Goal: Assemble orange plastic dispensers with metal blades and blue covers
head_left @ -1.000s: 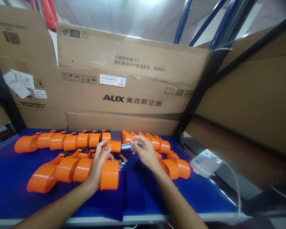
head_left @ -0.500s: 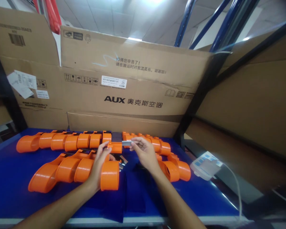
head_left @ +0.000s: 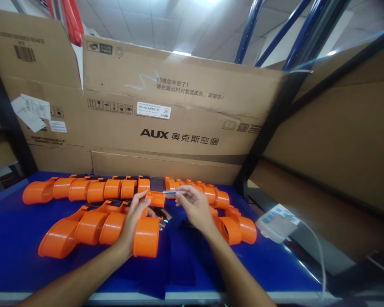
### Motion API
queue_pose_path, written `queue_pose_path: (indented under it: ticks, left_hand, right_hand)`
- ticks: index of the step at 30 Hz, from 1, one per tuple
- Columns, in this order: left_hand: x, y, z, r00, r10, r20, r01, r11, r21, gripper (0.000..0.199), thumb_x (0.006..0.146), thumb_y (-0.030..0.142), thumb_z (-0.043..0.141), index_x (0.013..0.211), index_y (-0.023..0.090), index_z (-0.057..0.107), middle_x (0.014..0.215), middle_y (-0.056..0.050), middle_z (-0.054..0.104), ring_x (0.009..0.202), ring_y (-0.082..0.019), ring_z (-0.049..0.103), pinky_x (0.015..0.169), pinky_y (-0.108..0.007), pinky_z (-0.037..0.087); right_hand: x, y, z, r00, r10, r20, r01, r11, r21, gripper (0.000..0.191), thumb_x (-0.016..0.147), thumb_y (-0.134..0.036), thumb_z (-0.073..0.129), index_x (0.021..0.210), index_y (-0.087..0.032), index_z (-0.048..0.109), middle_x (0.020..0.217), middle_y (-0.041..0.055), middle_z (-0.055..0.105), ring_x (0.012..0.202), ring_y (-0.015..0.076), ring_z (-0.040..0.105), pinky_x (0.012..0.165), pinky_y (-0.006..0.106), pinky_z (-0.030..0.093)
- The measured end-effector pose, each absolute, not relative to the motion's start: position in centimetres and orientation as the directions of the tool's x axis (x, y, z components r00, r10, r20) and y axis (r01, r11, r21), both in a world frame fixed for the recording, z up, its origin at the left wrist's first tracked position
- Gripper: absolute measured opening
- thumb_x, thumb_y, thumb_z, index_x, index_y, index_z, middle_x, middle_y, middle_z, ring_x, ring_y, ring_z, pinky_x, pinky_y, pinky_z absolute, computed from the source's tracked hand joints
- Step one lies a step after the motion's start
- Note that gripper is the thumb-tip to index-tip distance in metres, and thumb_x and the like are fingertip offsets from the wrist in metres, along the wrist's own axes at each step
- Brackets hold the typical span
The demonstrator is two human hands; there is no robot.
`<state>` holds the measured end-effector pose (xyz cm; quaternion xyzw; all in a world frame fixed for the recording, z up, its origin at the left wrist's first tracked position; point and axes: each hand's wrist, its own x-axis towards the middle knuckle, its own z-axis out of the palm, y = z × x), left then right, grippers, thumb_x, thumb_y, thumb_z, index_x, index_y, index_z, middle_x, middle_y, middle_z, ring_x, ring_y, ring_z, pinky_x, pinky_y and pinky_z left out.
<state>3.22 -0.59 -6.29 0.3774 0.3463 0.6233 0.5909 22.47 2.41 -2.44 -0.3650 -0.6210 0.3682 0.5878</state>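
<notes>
Left hand (head_left: pixel 132 219) curls around an orange plastic fitting (head_left: pixel 146 237), its thumb and fingers closed on the blocky upper end, while the rounded lower end shows beneath the palm; the join between the two ends is hidden by the hand. The right hand (head_left: pixel 195 209) pinches a thin metal strip (head_left: pixel 170 194) between thumb and fingertips, holding it about level, its left tip right at the block's upper right; whether the tip has entered cannot be told. Both are raised over the middle of the blue surface (head_left: pixel 16 238), between its left and right edges. Behind them, a row of orange fittings (head_left: pixel 78 190) with dark pieces on top runs along the far edge from the far left corner, ending beside a dark rectangular panel (head_left: pixel 157 184). More orange fittings (head_left: pixel 247 229) stand toward the right edge, near a white box (head_left: pixel 279 221) with a cable. Loose metal pieces (head_left: pixel 166 214) lie just beyond the left hand, and dark blue sheets (head_left: pixel 182 264) lie near the front edge.
</notes>
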Motion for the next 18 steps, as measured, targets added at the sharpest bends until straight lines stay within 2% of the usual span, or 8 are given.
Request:
queue_pose_path:
  ticks: [6, 11, 18]
  left_hand:
    - [3.2, -0.9, -6.4, -0.005, 0.998, 0.062, -0.469, -0.057, 0.881, 0.067, 0.086, 0.055, 0.070, 0.141, 0.024, 0.048, 0.065, 0.001, 0.067, 0.055, -0.016, 0.062, 0.056, -0.024, 0.048]
    - [3.3, -0.9, -6.4, -0.019, 0.994, 0.103, -0.439, -0.101, 0.893, 0.071, 0.084, 0.055, 0.072, 0.142, 0.023, 0.046, 0.069, 0.000, 0.069, 0.059, -0.018, 0.065, 0.059, -0.026, 0.051]
    - [3.4, -0.7, -6.1, -0.038, 0.994, 0.098, -0.458, -0.104, 0.883, 0.072, 0.079, 0.053, 0.078, 0.138, 0.022, 0.051, 0.079, -0.001, 0.070, 0.059, -0.016, 0.066, 0.059, -0.027, 0.052]
  right_hand:
    - [21.9, 2.5, -2.9, -0.041, 0.904, 0.426, -0.043, 0.424, -0.904, 0.034, 0.081, -0.047, 0.082, 0.098, -0.022, 0.065, 0.076, 0.0003, 0.073, 0.062, 0.0157, 0.068, 0.063, 0.029, 0.058]
    - [21.4, 2.7, -3.1, 0.001, 0.920, 0.392, -0.132, 0.389, -0.912, 0.039, 0.076, -0.048, 0.087, 0.090, -0.023, 0.061, 0.070, -0.0008, 0.074, 0.060, 0.0165, 0.070, 0.063, 0.030, 0.060]
    - [20.9, 2.2, -3.4, 0.106, 0.893, 0.438, -0.040, 0.444, -0.895, 0.031, 0.077, -0.046, 0.086, 0.081, -0.020, 0.070, 0.084, 0.0070, 0.079, 0.078, 0.0230, 0.076, 0.067, 0.032, 0.061]
